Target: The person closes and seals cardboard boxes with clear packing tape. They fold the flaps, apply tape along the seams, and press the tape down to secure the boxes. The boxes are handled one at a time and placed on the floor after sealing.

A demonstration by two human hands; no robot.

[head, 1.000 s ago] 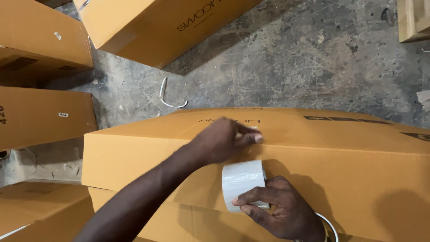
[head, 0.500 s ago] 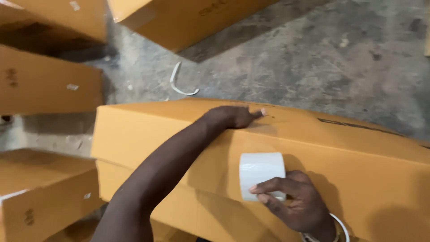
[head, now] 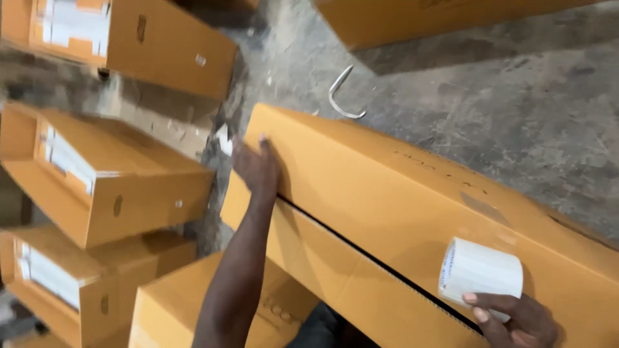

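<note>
Left hand (head: 256,169) had slid from the middle of the long box (head: 412,212) out to its left end, fingers spread flat and open, pressing on the top flap beside the dark seam. Right hand (head: 516,319) stayed low on the box's right part, fingers curled around the white tape roll (head: 482,274), which rested against the box face. View had swung: box now ran diagonally, more stacked boxes (head: 103,174) showed at left, white strap (head: 340,96) lay on the concrete floor (head: 516,116) above.
</note>
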